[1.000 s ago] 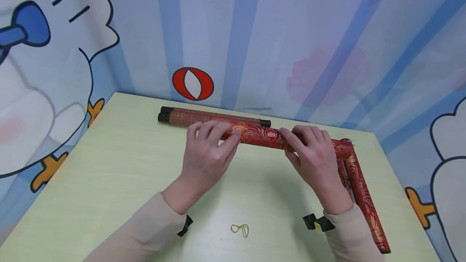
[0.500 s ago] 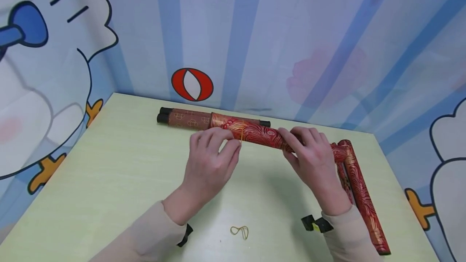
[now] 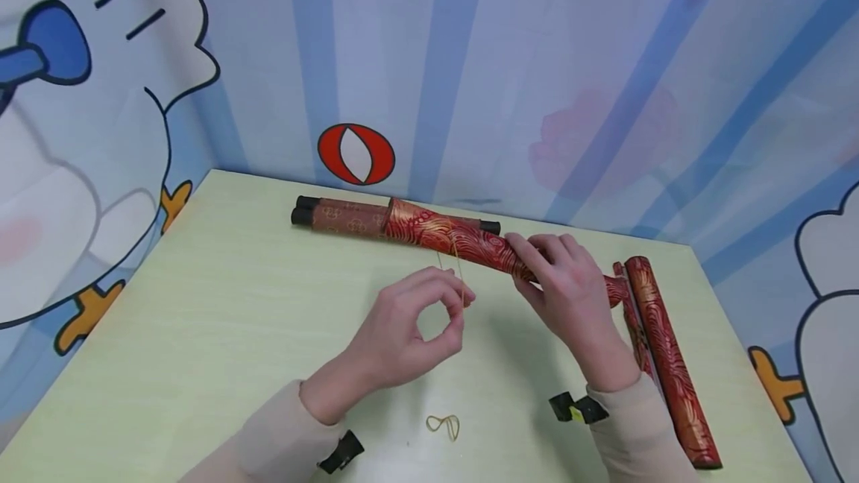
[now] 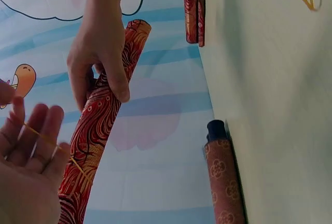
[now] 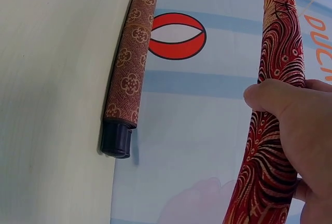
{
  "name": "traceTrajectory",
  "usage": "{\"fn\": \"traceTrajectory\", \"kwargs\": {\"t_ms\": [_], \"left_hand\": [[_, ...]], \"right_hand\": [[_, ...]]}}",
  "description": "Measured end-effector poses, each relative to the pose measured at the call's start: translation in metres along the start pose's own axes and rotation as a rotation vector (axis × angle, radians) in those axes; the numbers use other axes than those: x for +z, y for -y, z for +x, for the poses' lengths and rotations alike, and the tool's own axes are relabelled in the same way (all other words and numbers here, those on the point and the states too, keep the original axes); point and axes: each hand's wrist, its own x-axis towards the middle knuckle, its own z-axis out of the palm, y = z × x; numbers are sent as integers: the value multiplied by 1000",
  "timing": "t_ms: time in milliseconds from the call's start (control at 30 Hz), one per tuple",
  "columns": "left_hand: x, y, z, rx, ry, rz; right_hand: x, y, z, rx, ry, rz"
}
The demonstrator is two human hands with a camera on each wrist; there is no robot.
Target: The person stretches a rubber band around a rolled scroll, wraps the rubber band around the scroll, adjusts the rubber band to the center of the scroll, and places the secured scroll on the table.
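Holding a long roll covered in shiny red-and-gold swirled material [image 3: 436, 228], a person's right hand [image 3: 564, 293] wraps thumb and fingers round its length, the roll lying at one o'clock from the left hand [image 3: 396, 330]; the left hand bends thumb and forefinger into a ring, pinching a thin yellow elastic-looking band [image 4: 81, 170] that runs taut to the roll, the other fingers slightly apart in the left wrist view; the roll's far end, at ten o'clock from the right hand, overlaps a pair of slim brown flower-patterned tubes with black ends [image 3: 349, 221] in the head view, yet both wrist views show the two apart; the tubes rest near the back edge of a pale yellow-green tabletop [image 3: 201, 319], at eleven o'clock from the left hand; a second thin yellow band [image 3: 446, 419] lies loosely twisted at five o'clock; two further red-and-gold rolls [image 3: 671, 364] lie side by side at four o'clock from the right hand, partly hidden by one of the beige sleeves [image 3: 282, 427]; at twelve o'clock rises a blue-and-white striped backdrop [image 3: 382, 43] with a red oval, white at its centre [image 3: 356, 155].
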Motion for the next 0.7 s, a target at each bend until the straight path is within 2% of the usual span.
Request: {"fn": "traceTrajectory", "kwargs": {"t_ms": [133,233,300,400,533,600,700], "left_hand": [[-2,3,1,9,82,-94],[-3,6,1,-50,128,-141],[-4,8,0,-143,150,-152],[-6,12,0,-322,184,-116],[-7,17,1,-523,198,-68],[-7,20,3,-618,195,-95],[-6,23,6,-782,184,-194]], "right_hand": [[1,1,0,-4,1,0],[0,2,0,22,20,-1],[-1,3,1,47,33,-3],[-3,3,1,75,47,-9],[-4,2,3,84,48,-19],[-5,1,4,81,42,-26],[-6,1,5,75,40,-33]]}}
